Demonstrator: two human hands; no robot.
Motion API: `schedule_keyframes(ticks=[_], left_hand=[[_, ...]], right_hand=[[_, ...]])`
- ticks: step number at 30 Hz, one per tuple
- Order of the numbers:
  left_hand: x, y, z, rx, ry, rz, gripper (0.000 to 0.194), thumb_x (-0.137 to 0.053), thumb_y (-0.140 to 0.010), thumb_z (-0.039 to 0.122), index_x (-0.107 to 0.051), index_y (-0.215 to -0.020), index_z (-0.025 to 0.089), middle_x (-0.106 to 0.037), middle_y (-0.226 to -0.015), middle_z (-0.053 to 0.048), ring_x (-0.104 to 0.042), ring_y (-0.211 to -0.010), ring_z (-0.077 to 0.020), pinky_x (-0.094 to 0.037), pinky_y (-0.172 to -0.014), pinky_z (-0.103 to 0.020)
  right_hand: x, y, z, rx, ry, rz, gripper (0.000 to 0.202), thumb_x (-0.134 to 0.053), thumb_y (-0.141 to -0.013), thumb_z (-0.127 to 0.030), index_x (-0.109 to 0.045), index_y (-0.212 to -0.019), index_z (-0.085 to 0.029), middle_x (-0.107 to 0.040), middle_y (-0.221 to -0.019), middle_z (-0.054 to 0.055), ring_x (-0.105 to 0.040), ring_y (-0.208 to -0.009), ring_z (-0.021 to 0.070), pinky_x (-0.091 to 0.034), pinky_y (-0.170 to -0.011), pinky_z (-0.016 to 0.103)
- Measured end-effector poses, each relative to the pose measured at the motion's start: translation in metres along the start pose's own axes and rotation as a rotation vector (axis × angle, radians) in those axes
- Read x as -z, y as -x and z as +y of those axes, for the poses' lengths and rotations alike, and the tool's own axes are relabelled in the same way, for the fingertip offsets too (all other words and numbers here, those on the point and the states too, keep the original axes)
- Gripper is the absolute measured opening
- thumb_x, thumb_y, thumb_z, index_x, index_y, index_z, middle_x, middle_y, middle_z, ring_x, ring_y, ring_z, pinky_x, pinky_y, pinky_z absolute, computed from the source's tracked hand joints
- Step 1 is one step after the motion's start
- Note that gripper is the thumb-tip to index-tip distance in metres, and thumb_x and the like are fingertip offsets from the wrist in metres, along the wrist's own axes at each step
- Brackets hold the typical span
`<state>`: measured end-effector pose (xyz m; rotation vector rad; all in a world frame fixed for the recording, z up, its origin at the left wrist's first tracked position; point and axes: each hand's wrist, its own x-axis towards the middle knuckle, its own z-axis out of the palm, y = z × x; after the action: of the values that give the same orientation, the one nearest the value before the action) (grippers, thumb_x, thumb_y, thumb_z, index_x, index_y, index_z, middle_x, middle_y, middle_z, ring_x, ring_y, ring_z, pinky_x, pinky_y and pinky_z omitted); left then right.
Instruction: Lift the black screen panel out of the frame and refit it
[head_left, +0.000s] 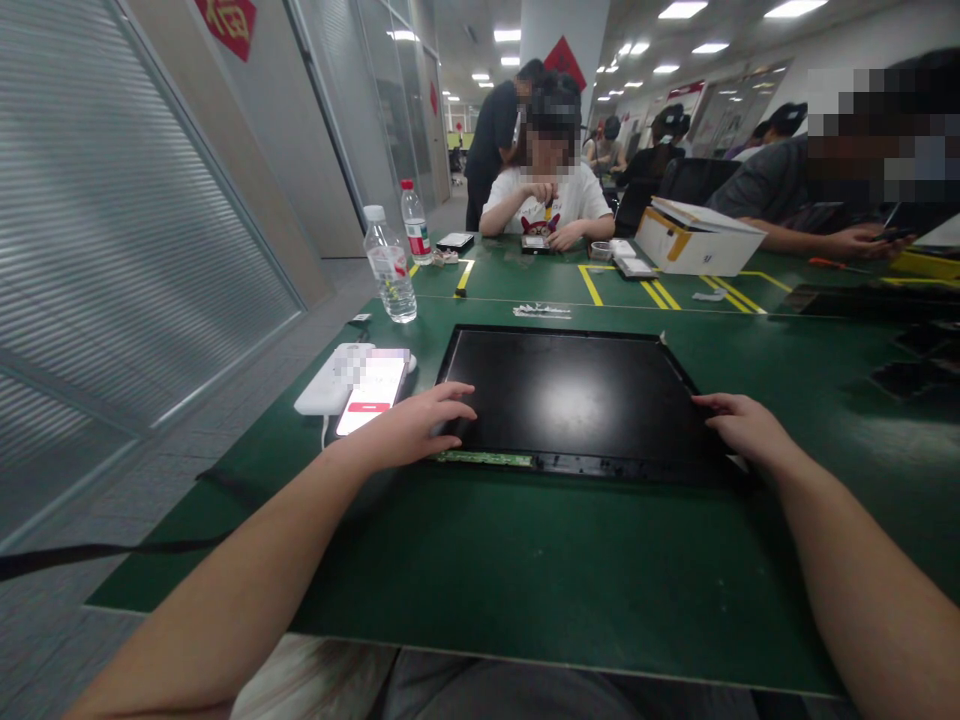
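A black flat display panel (577,400) lies on the green table (525,570), with a bright reflection in its middle. Along its near edge runs a narrow green circuit board (486,459), toward the left. My left hand (431,420) rests at the panel's left side, fingers spread over its border and surface. At the right edge is my right hand (742,428), its fingers against the frame and partly hidden; whether they grip it is unclear.
Left of the panel lie a lit phone (373,390) and a white device (319,385). Two bottles (390,270) (415,225) stand behind them. Across the table a person (551,190) handles a small device near a white box (697,240). Another person sits at right.
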<state>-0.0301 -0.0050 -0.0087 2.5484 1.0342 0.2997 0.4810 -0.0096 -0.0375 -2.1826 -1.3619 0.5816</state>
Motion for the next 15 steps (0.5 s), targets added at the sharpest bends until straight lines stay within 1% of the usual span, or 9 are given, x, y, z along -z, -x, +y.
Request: schedule_keyframes(ticks=[4,7,9,11,15], left_hand=[[0.000,-0.001,-0.001,0.077,-0.019,0.035,0.041,-0.072,-0.092,0.040,-0.072,-0.129,0.022,-0.052,-0.161,-0.018,-0.056,-0.144,-0.0374,-0.050,-0.116,-0.053],[-0.002,-0.003,-0.002,0.140,-0.056,0.069,0.044,-0.066,-0.096,0.050,-0.072,-0.129,0.021,-0.056,-0.158,-0.018,-0.056,-0.142,-0.0375,-0.048,-0.116,-0.054],[-0.005,-0.005,-0.003,0.174,-0.104,0.103,0.042,-0.059,-0.099,0.047,-0.073,-0.128,0.019,-0.058,-0.155,-0.019,-0.056,-0.142,-0.0373,-0.047,-0.118,-0.055],[-0.009,-0.007,-0.005,0.220,-0.166,0.145,0.041,-0.054,-0.101,0.041,-0.072,-0.129,0.017,-0.058,-0.154,-0.020,-0.055,-0.144,-0.0380,-0.045,-0.119,-0.057],[-0.021,-0.010,-0.008,0.322,-0.222,0.218,0.044,-0.053,-0.099,0.032,-0.069,-0.135,0.013,-0.055,-0.156,-0.024,-0.050,-0.148,-0.0408,-0.042,-0.121,-0.062]], right_hand=[[0.001,0.002,-0.002,0.009,-0.031,0.017,0.042,-0.062,-0.069,-0.003,-0.083,-0.102,-0.018,-0.081,-0.109,0.013,-0.075,-0.103,0.0300,-0.057,-0.090,0.037],[0.002,0.004,-0.005,-0.016,-0.061,0.008,0.042,-0.063,-0.068,-0.003,-0.083,-0.102,-0.018,-0.081,-0.107,0.013,-0.076,-0.102,0.0307,-0.058,-0.090,0.038],[0.002,0.006,-0.007,-0.026,-0.077,0.001,0.043,-0.062,-0.068,-0.003,-0.083,-0.103,-0.018,-0.081,-0.108,0.013,-0.076,-0.102,0.0303,-0.059,-0.090,0.038],[0.002,0.008,-0.009,-0.037,-0.086,-0.002,0.044,-0.062,-0.069,-0.003,-0.083,-0.105,-0.018,-0.081,-0.109,0.013,-0.076,-0.102,0.0300,-0.059,-0.090,0.038],[0.002,0.009,-0.011,-0.037,-0.086,-0.006,0.045,-0.061,-0.069,-0.002,-0.082,-0.106,-0.018,-0.081,-0.108,0.013,-0.076,-0.101,0.0298,-0.059,-0.090,0.038]])
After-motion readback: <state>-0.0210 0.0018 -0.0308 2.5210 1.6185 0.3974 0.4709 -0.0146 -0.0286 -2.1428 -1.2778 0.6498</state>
